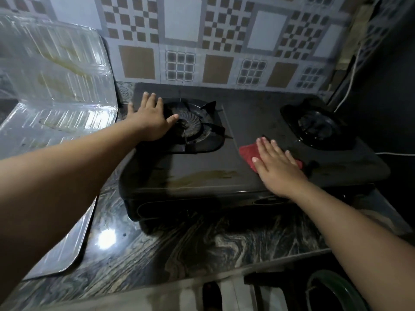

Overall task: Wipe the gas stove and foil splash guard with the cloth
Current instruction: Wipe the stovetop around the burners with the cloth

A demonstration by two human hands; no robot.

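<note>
Far left there's the foil guard (56,86), standing up along the left edge of the counter (179,243) and folding down onto it, with brownish streaks on the upper panel. It sits just beside the stove (202,167) but I can't tell if they actually touch. Left hand (148,117) is flat and spread out on the stove's back-left corner, fingers open, not gripping anything, thumb right at the left burner (190,126). Middle of the stove top has a tan smear (202,176) near the front edge. Right of that, the red cloth (248,153) lies on the stove between the two burners, and the right hand (276,164) is pressed flat on top of it, fingers straight, palm down, so it's pinning the cloth rather than clutching it. Right burner (316,129) is further back, clear of the cloth. White cable (350,79) runs down the wall on the far right.
</note>
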